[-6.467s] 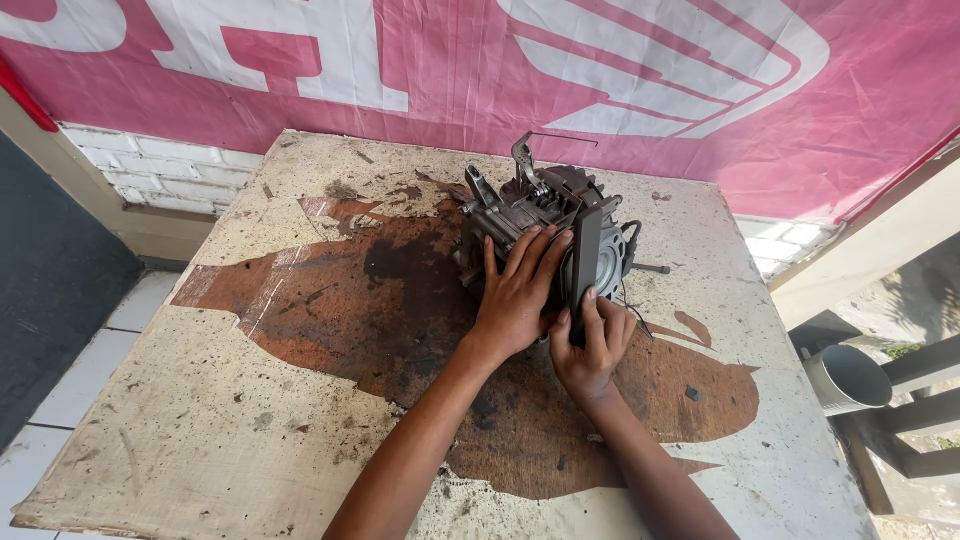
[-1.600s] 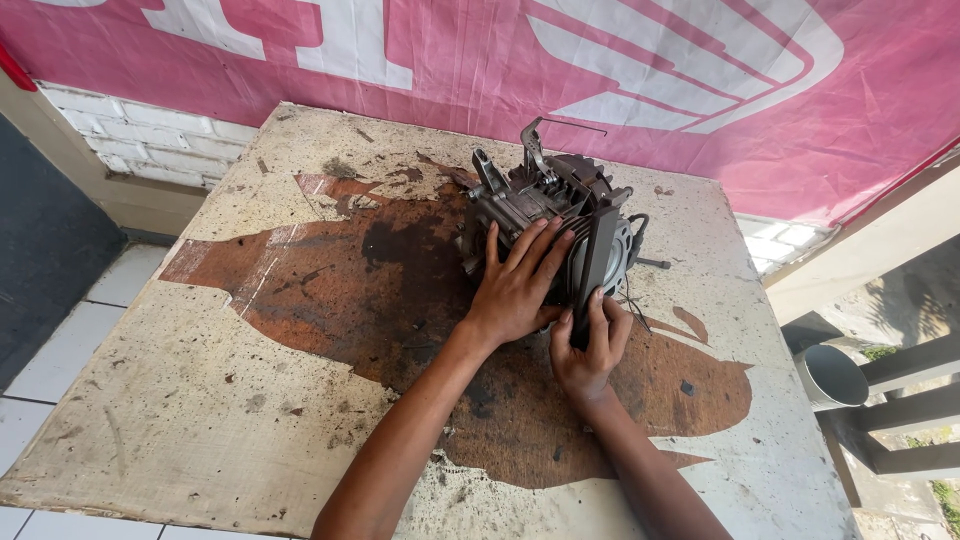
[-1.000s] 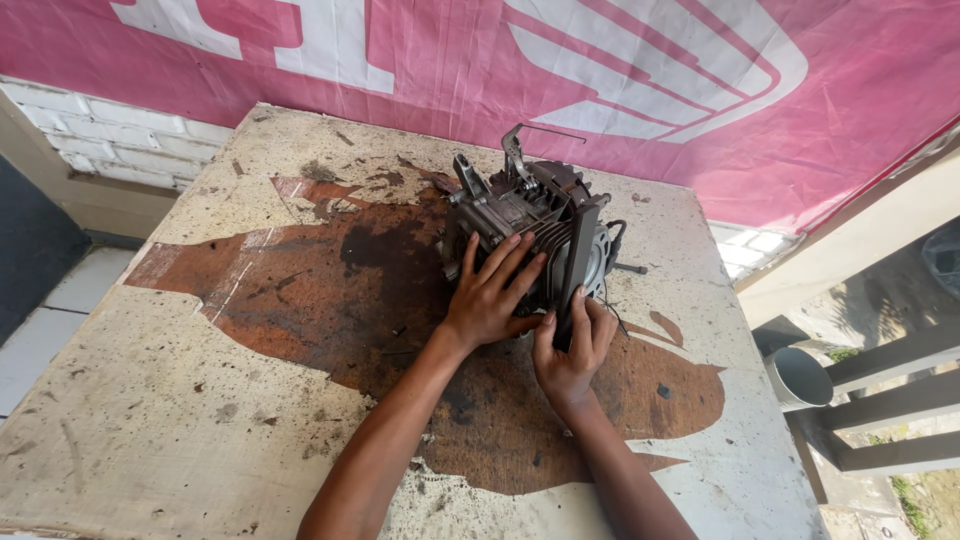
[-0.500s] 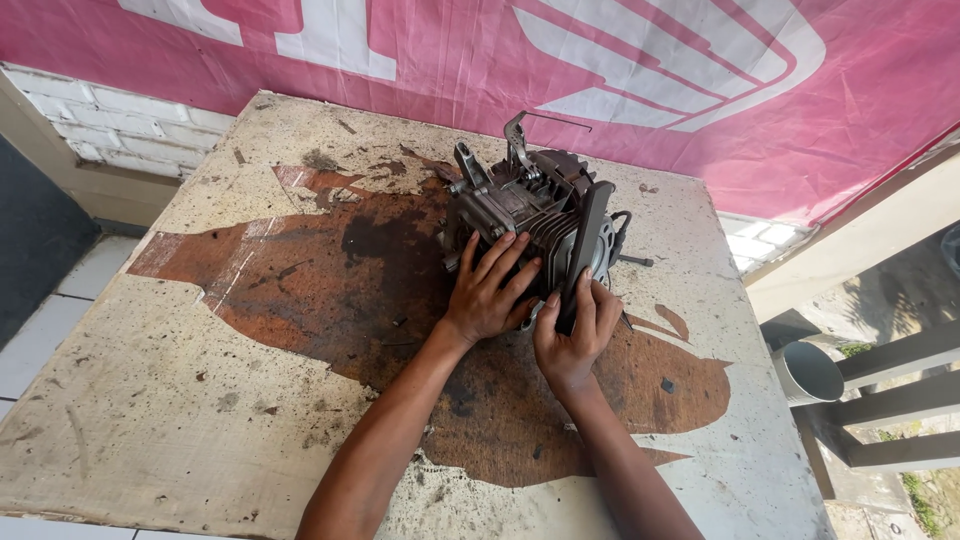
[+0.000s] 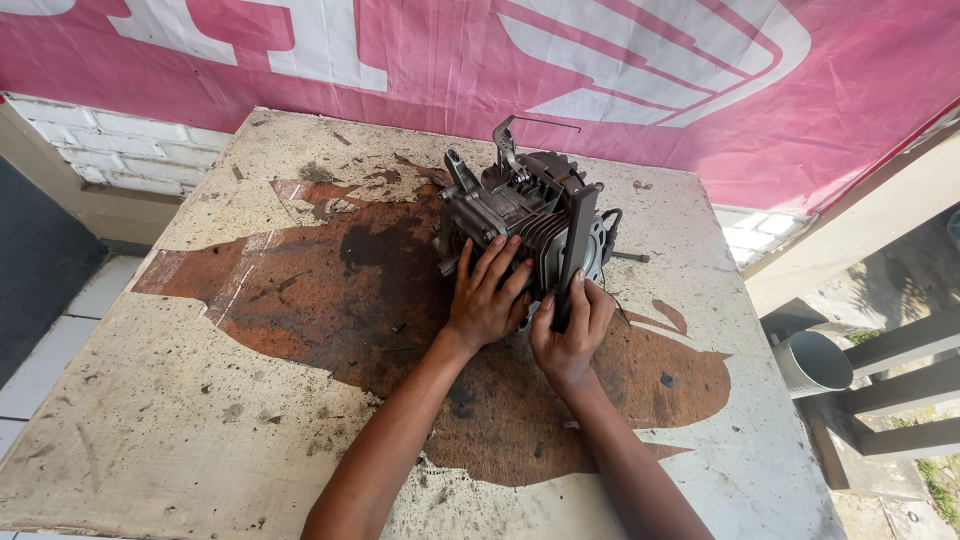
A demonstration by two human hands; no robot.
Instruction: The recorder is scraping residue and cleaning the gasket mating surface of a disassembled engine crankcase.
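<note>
Grey engine (image 5: pixel 520 215) underside hidden behind left hand (image 5: pixel 487 300), right hand (image 5: pixel 570 330).

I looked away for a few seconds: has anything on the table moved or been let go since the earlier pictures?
Nothing visibly changed. The left hand still lies flat on the small engine, and the right hand still grips the dark flat part at its near right side. The engine stands on the same dark stain of the worn table; only the camera's view shifted slightly.

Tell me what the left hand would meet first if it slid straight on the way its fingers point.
The left hand already lies on the small engine; its fingers point up over the finned cylinder, so it would probably meet the upright bracket on top first, though depth is unclear.
</note>
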